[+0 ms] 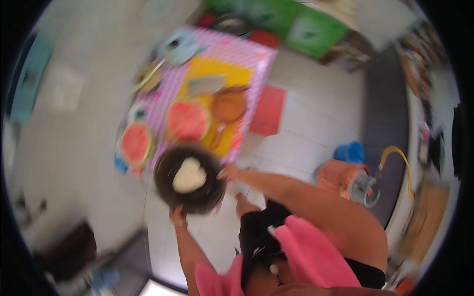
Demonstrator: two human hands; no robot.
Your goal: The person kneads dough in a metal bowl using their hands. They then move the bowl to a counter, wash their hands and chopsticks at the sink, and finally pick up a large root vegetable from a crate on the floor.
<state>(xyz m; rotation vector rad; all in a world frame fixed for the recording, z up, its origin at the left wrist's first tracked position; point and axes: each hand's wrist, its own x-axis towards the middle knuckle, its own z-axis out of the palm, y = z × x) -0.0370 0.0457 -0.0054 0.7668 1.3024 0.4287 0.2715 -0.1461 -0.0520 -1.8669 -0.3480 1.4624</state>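
Note:
A round dark bowl (164, 183) is held between my two hands, just off the near edge of the table. In it lies a pale, roughly heart-shaped lump (189, 176) that looks like dough; blur hides its texture. My left hand (177, 216) is closed on the bowl's near rim. On the right side, my right hand (229, 172) grips the rim, with some fingers hidden. Just beyond the bowl, a cut watermelon half (187, 121) rests with its red face up. Another watermelon half (136, 143) sits to its left.
A pink checked table (170, 96) bears a yellow cutting board (210, 69), a cleaver (206, 84) and a round brown wooden piece (228, 107). Right of it stand a red stool (268, 109), a blue bucket (349, 152) and an orange gas cylinder (340, 176) with a yellow hose (395, 150).

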